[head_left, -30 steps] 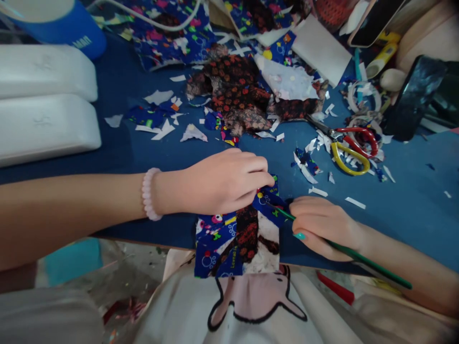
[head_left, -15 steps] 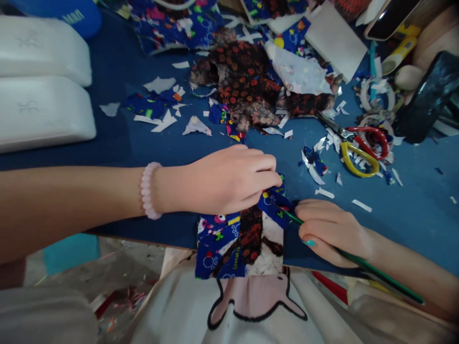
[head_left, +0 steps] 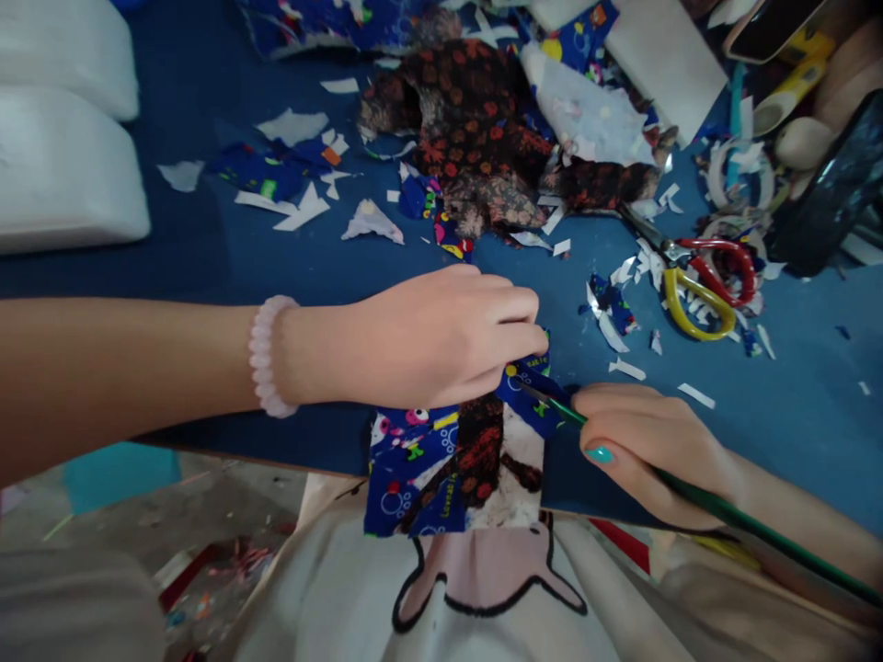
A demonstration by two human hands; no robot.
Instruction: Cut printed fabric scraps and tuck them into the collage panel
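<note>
A patterned piece [head_left: 441,469] in blue, dark brown and white lies at the table's front edge and overhangs it. My left hand [head_left: 448,336], with a pink bead bracelet [head_left: 272,357] at the wrist, rests on its upper part, fingers curled down; what the fingertips grip is hidden. My right hand [head_left: 648,446] is closed round a thin green-handled tool [head_left: 731,510]. The tool's dark tip touches a blue printed strip [head_left: 528,395] near my left fingertips. The strip's right end reaches my right fingers.
Red-and-yellow-handled scissors [head_left: 700,285] lie at the right among scraps. Behind are floral dark cloth [head_left: 475,138] and a white card [head_left: 666,64]. White blocks [head_left: 69,175] stand at the left. A black object [head_left: 828,184] is at the far right.
The view has shifted slightly, so the white blocks show less. Both hands keep nearly the same pose on the piece, and the tool tip sits slightly farther left on the blue strip.
</note>
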